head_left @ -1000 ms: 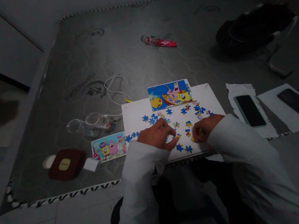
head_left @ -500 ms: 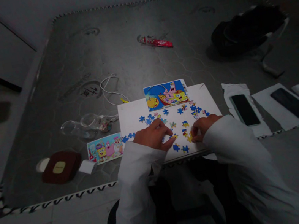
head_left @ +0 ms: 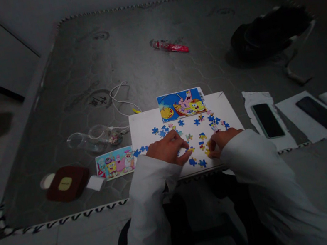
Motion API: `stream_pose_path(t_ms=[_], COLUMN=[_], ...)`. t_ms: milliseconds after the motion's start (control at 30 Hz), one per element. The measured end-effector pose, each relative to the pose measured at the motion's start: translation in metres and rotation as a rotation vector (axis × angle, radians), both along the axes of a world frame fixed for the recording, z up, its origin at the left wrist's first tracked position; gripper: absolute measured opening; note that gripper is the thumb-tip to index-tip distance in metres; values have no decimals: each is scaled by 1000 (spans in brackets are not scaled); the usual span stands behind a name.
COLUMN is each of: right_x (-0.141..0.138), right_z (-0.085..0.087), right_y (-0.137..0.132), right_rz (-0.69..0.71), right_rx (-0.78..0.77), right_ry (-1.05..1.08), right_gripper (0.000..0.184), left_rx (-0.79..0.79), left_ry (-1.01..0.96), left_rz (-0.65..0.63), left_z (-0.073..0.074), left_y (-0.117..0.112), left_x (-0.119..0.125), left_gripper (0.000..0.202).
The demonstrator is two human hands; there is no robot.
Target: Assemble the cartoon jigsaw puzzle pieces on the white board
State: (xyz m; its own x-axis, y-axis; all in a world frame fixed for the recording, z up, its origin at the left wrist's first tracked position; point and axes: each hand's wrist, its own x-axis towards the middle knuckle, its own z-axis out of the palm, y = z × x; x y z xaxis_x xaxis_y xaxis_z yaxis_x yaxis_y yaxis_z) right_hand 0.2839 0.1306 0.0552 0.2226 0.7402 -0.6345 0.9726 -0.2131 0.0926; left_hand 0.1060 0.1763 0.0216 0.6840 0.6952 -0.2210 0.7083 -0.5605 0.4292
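We see a white board [head_left: 151, 122] carrying loose puzzle pieces [head_left: 196, 121], mostly blue with some yellow, scattered across its middle; a cartoon reference picture [head_left: 181, 104] lies at its far edge. Our left hand [head_left: 168, 148] rests on the board, fingers curled, its tips touching a small yellow-and-blue piece [head_left: 190, 149]; our right hand [head_left: 221, 141] lies just beside, fingers bent over pieces near its tips; whether either hand pinches a piece we cannot tell. Beside the board: a second cartoon card [head_left: 115, 162] to the left, a phone [head_left: 266, 120] on paper to the right.
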Motion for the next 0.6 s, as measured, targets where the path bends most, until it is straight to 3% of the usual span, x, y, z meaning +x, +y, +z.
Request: stream_pose_path(t_ms=[100, 200, 600], right_x=[-2, -3, -1], right_z=[2, 3, 4], right_y=[2, 4, 6], right_rz=[-20, -21, 102], right_rx=[-77, -58, -15], right_ry=[-36, -45, 66], right_gripper=[29, 32, 16], left_rx=[8, 16, -10], left_ry=[-10, -19, -6], left_rz=[-1, 1, -16], left_z=[-1, -2, -1], left_y=[0, 0, 2], left_x=[-1, -1, -2], left_gripper=[26, 25, 26])
